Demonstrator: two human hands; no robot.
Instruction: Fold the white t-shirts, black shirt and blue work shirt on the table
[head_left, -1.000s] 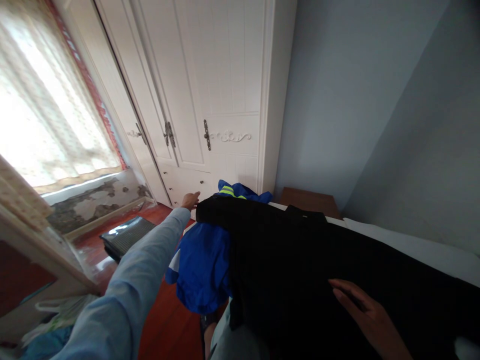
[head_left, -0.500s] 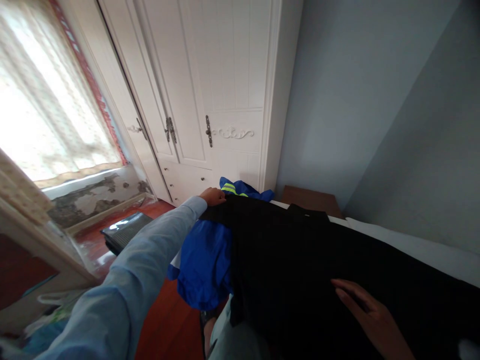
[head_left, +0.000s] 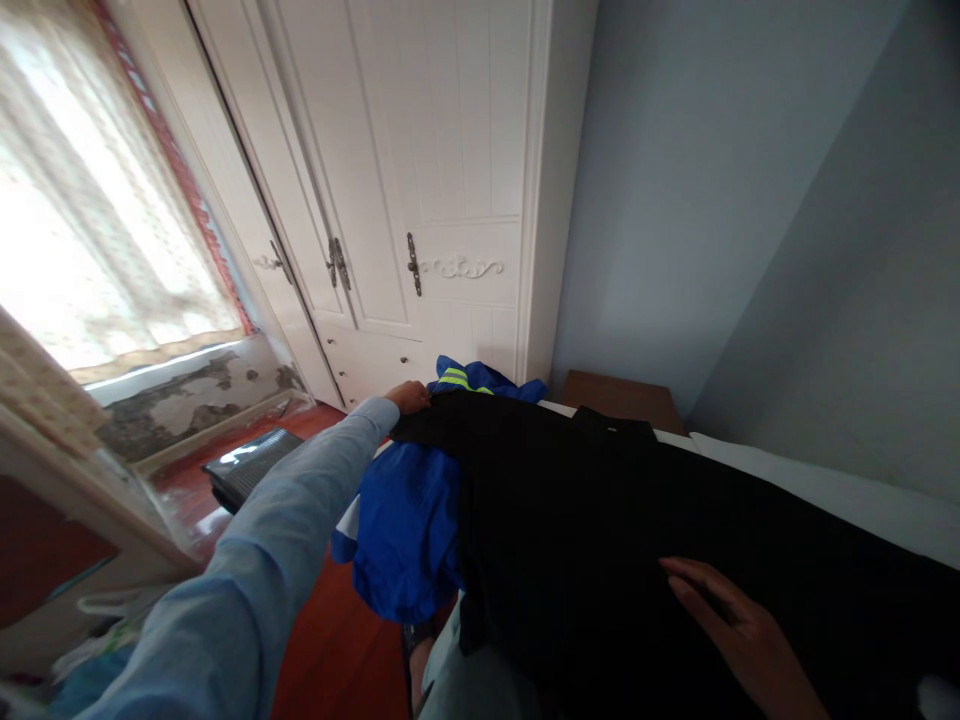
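Observation:
A black garment (head_left: 570, 530) lies spread over a white surface and fills the lower right. It looks like a top, with what seems a collar and a small label at its far edge. At its far left end, my left hand (head_left: 409, 397) has its fingers closed on the fabric edge, arm stretched out. My right hand (head_left: 739, 620) rests low on the black cloth, fingers extended and thumb slightly apart, gripping nothing. Blue clothing (head_left: 409, 530) hangs from under the black garment, and a blue piece with yellow reflective stripes (head_left: 487, 380) shows just beyond my left hand.
A white wardrobe (head_left: 465, 150) stands ahead, beside a grey-blue wall (head_left: 675, 180). A brown wooden top (head_left: 622, 395) sits in the corner. On the red floor (head_left: 330, 630) lies a dark ribbed case (head_left: 251, 465). A curtained window (head_left: 112, 220) is at left.
My left hand has shifted a little to the left, drawing the end of the black garment with it. My right hand has hardly moved.

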